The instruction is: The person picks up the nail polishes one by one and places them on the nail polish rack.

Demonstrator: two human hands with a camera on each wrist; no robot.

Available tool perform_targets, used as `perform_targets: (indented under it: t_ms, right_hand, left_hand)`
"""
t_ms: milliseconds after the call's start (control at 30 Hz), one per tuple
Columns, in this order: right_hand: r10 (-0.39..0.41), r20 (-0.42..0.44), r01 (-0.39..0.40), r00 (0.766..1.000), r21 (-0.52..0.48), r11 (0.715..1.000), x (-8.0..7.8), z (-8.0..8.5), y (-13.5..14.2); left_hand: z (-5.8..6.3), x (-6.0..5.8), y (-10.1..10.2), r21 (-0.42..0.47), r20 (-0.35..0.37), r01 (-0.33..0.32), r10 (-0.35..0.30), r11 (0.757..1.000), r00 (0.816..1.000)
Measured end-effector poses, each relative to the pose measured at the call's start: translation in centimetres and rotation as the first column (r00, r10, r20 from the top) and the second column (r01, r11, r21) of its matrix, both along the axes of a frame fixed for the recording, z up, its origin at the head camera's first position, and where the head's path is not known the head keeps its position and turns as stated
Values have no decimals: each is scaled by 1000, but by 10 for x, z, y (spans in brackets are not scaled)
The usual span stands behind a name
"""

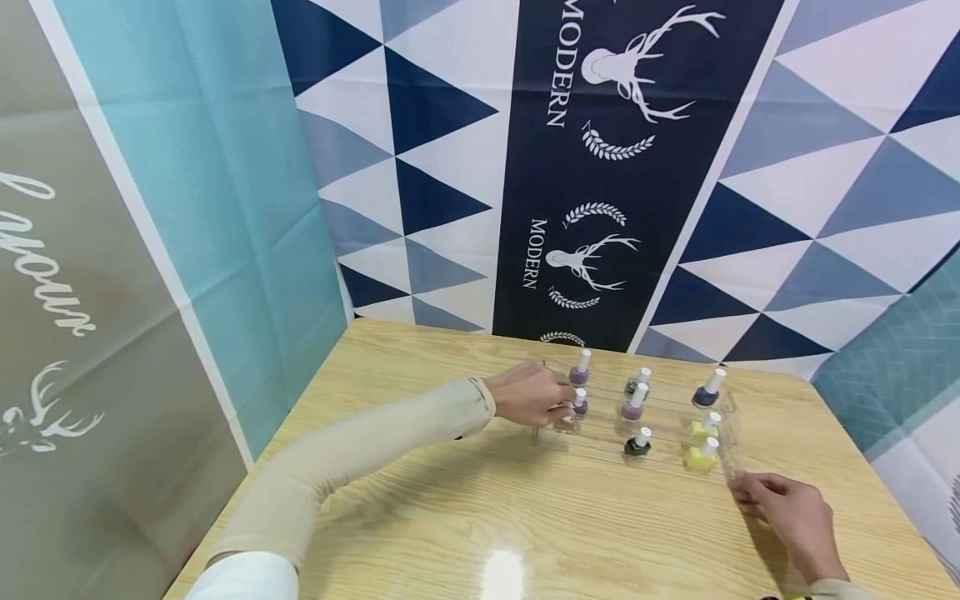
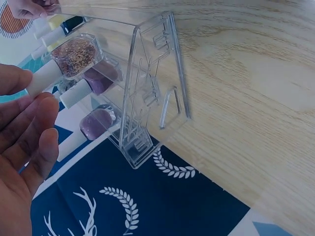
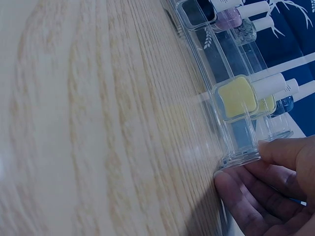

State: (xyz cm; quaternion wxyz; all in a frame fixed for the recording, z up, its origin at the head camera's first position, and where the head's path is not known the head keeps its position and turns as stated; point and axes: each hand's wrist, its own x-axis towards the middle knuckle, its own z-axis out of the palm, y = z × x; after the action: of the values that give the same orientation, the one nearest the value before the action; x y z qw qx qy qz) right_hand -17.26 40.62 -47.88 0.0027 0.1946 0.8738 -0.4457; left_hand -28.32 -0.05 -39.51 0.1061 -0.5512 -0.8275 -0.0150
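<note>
A clear tiered display rack stands on the table, holding several nail polish bottles with white caps. At its left end my left hand pinches the white cap of a glittery copper nail polish bottle between thumb and fingertips. That bottle is on the lowest tier, in front of purple bottles. My right hand pinches the rack's front right corner, with the thumb on its end panel in the right wrist view. Beside it are yellow bottles. A black bottle sits mid-front; a dark blue bottle is at back right.
The wooden table extends in front of the rack. A patterned cloth with triangles and deer heads hangs close behind it. Another hanging cloth borders the left side.
</note>
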Motion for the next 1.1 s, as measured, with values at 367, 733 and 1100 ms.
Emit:
perform_targets:
  t_ms: [367,733,1100]
  right_hand:
    - [-4,9,4,1000,1,1000,2,-2,1]
    - [-2,-8,2,1000,34,999,1,-3,2]
    - [9,8,-9,1000,26,1000,1,1,2]
  left_hand:
    - [-8,-2,9,-3,-13,-16,16,1000,1000]
    - [-17,-5,17,-12,-21,-14,14,1000,1000]
    - [-26,-7,23,-26,-79,-36,34,999,996]
